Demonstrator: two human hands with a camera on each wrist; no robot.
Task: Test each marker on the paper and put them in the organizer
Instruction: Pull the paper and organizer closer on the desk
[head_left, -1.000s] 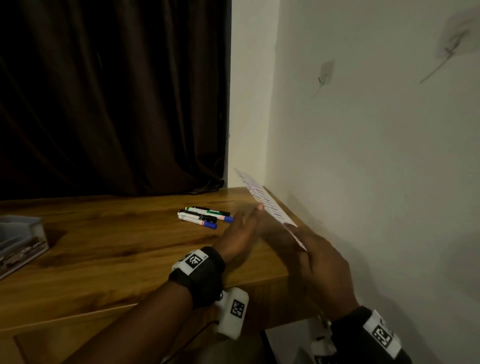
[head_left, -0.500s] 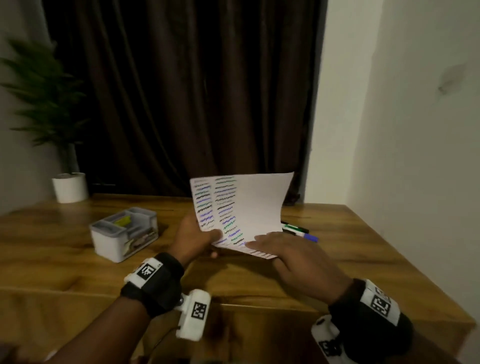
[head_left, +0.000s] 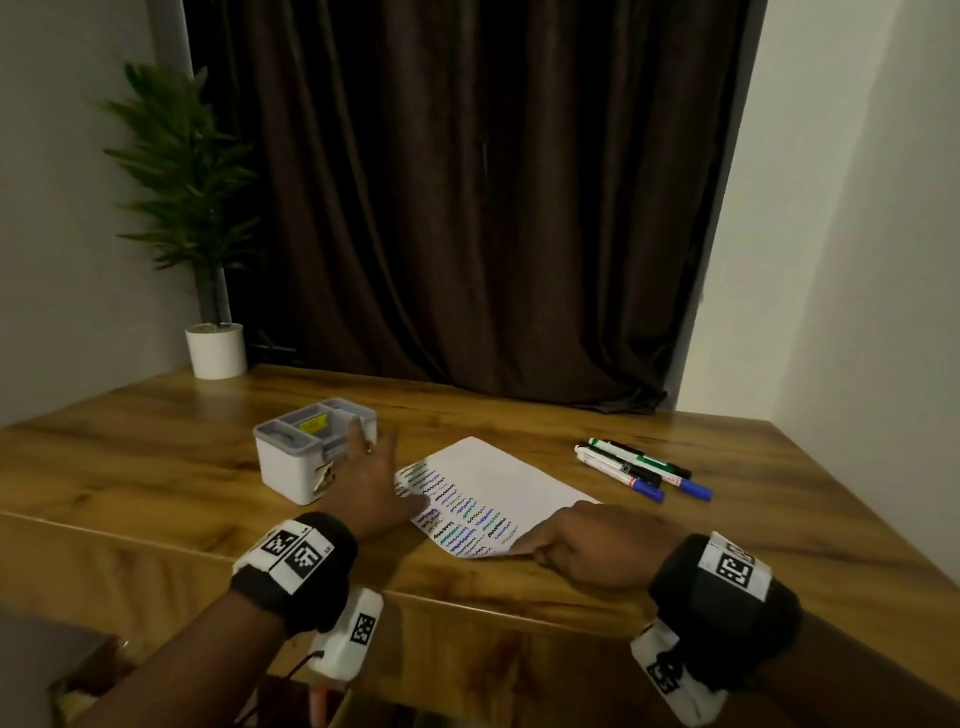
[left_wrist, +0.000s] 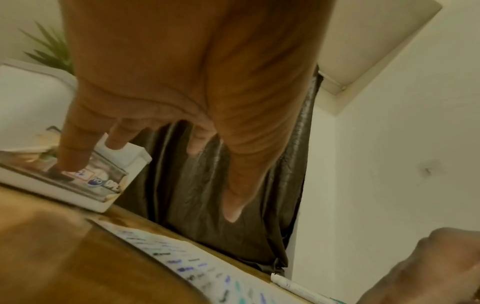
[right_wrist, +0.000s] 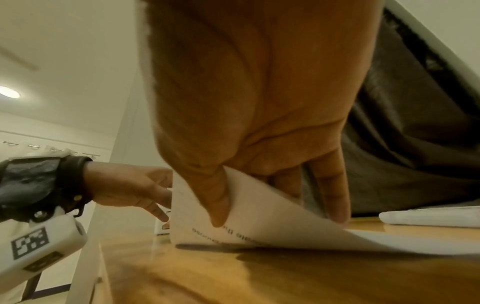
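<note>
A white paper (head_left: 498, 486) with rows of coloured squiggles lies on the wooden table (head_left: 156, 467). My right hand (head_left: 582, 540) pinches its near corner, thumb under and fingers on top; the right wrist view shows that corner of the paper (right_wrist: 259, 222) lifted off the wood. My left hand (head_left: 371, 478) hovers with fingers spread between the paper's left edge and the white organizer (head_left: 291, 467), holding nothing. In the left wrist view my left fingertips (left_wrist: 75, 156) reach over the organizer (left_wrist: 78, 185). Several markers (head_left: 641, 470) lie side by side right of the paper.
A potted plant (head_left: 215, 348) stands at the table's far left corner. A dark curtain (head_left: 467, 208) hangs behind the table and a white wall (head_left: 857, 312) closes the right side. The table's front edge runs just below my wrists.
The paper, held up in both hands half a second ago, now lies on the table. My left hand has let go and moved left toward the organizer; my right hand keeps its corner.
</note>
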